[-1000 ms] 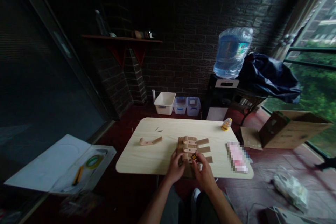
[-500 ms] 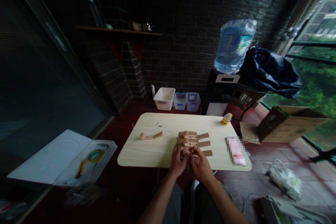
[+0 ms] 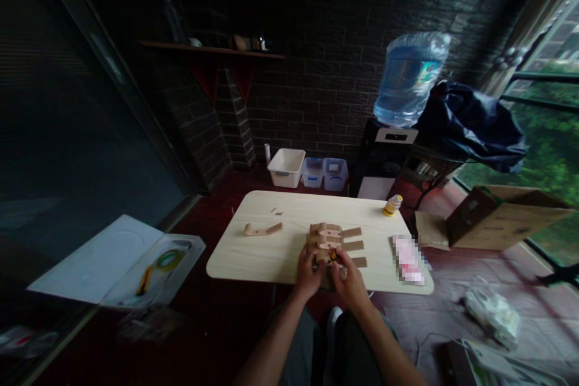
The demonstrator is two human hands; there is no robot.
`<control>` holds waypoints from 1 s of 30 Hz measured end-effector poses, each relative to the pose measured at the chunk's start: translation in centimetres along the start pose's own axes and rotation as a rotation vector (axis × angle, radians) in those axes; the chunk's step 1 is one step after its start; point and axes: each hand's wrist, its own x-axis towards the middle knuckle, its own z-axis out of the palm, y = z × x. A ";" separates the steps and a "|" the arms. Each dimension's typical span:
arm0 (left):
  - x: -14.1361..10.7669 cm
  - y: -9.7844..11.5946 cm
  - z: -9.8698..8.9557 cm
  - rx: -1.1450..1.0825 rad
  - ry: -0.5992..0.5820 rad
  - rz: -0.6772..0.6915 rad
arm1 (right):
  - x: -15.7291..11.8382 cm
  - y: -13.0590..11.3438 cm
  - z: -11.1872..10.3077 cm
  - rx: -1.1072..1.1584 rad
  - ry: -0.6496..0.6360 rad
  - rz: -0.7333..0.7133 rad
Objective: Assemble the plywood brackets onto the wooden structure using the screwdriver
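Note:
A wooden assembly lies near the front edge of the pale table. Rounded pieces with dark screw heads are fixed across it, and several flat slats stick out to the right. My left hand is closed around its near left end, steadying it. My right hand pinches a short yellow-and-black tool, which looks like a stubby screwdriver, against the nearest piece. Its tip is hidden. Farther left lies a loose hook-shaped wooden piece, with a few small dark screws behind it.
On the table, a yellow-based bottle stands at the far right corner, and a blurred pink item lies near the right edge. An opened white case sits left. Bins and a water dispenser stand behind.
The view has shifted slightly. My right fingers have changed position on the small tool, which now sits at a different angle. My left hand keeps its place on the wooden assembly.

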 end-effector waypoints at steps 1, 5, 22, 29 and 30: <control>0.0 0.1 0.0 -0.001 -0.001 0.002 | 0.0 0.0 -0.1 0.003 0.001 0.003; 0.0 0.0 0.2 0.006 0.003 -0.012 | -0.1 0.2 -0.3 0.022 0.033 0.006; 0.0 -0.5 0.5 0.023 -0.010 0.003 | 0.6 -0.3 -1.1 0.043 0.030 0.082; -0.3 -1.1 0.9 0.023 0.003 0.017 | 1.3 -1.6 -2.5 -0.053 -0.056 -0.001; -0.3 -1.2 0.9 0.023 0.011 0.017 | 1.6 -1.9 -2.9 -0.082 -0.072 -0.014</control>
